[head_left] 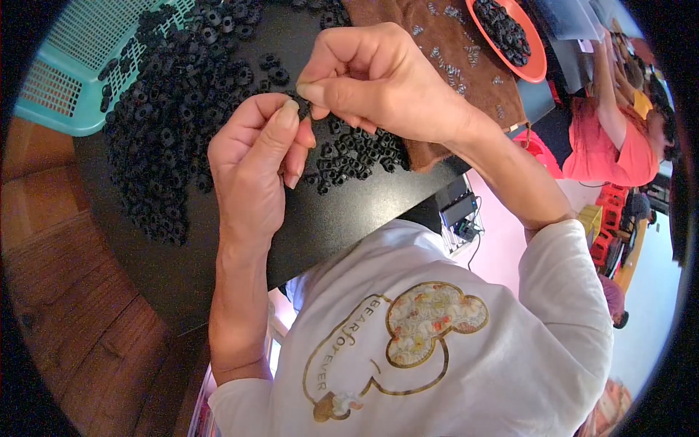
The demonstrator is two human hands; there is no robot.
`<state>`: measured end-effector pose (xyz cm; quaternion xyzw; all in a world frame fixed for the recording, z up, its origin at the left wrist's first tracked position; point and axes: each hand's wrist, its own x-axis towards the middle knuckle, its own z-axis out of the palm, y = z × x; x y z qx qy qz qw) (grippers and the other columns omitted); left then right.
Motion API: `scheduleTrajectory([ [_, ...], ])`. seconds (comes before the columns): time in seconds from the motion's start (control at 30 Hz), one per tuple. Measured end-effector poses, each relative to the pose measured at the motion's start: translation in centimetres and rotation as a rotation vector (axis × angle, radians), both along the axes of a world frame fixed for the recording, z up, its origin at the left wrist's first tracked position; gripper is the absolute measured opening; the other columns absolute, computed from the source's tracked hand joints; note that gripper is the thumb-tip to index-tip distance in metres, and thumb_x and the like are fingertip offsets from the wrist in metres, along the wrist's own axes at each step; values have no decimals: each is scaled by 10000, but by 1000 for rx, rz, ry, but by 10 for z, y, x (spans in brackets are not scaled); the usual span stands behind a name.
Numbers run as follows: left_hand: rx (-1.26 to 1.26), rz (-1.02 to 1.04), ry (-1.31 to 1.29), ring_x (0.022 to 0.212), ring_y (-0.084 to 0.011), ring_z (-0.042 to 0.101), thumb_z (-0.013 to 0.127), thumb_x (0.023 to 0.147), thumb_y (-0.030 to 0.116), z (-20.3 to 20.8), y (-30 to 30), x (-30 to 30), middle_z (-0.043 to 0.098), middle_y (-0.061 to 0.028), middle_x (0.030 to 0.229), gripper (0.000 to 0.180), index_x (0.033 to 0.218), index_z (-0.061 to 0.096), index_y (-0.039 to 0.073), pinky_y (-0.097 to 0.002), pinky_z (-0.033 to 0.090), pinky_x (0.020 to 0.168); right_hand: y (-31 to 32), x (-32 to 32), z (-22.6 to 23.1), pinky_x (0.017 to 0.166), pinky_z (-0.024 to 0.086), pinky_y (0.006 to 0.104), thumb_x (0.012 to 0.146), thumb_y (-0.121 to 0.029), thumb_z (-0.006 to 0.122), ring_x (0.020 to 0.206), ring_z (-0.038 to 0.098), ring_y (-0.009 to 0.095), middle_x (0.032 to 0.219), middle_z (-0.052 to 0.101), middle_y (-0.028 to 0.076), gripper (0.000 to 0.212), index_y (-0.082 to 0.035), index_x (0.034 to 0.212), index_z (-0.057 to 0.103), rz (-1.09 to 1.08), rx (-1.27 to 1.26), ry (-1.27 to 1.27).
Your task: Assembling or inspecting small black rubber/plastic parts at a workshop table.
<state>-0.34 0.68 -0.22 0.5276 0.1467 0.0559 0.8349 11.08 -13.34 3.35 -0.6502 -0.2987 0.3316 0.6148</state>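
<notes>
My left hand [251, 160] and my right hand [375, 84] meet above the black table [320, 226], fingertips nearly touching. The left thumb and fingers pinch a small black plastic part, mostly hidden by the fingers. Thumb and forefinger of my right hand are pressed together right beside it; whatever they hold is too small or covered to make out. To the left spreads a large pile of black ring-shaped plastic parts [171, 138]. Under and behind my hands lies a smaller group of black parts [357, 154].
Small metal springs [448, 76] are scattered over a brown cloth [408, 25] at the far right. An orange-red bowl [539, 62] holds black pieces. A turquoise mesh basket [80, 131] stands far left. Another person in a red shirt [604, 146] is at the right.
</notes>
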Motion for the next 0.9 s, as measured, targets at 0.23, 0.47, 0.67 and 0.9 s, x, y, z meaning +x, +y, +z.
scheduleTrajectory([
  [0.23, -30, 7, -18, 489, -28, 436, 583, 933, 182, -1, 0, -1, 608, -28, 719, 175, 948, 596, 8, -162, 322, 417, 2, 0, 1, 471, 413, 247, 798, -61, 624, 539, 518, 73, 627, 604, 28, 72, 5, 771, 619, 11, -41, -56],
  [0.47, 6, 8, -27, 486, -27, 435, 577, 936, 176, -1, -2, -1, 612, -25, 728, 176, 956, 602, 3, -163, 322, 415, 1, -4, 0, 489, 427, 261, 782, -49, 636, 556, 531, 92, 624, 599, 35, 67, 15, 771, 618, -15, 5, -150],
  [0.67, -8, 40, -56, 506, -27, 446, 567, 943, 174, 5, -5, 0, 608, -24, 737, 178, 950, 600, 0, -167, 332, 435, 0, 0, 4, 443, 359, 170, 894, -81, 609, 507, 464, 14, 699, 602, 8, 73, -10, 884, 604, 26, 20, -93],
  [0.9, 28, 88, -80, 530, -33, 474, 559, 947, 173, 7, -3, -2, 605, -21, 740, 173, 937, 601, 5, -169, 362, 464, 2, 3, 11, 439, 391, 210, 881, -207, 631, 508, 498, 52, 641, 594, -2, 182, -32, 833, 625, 76, -117, -46],
])
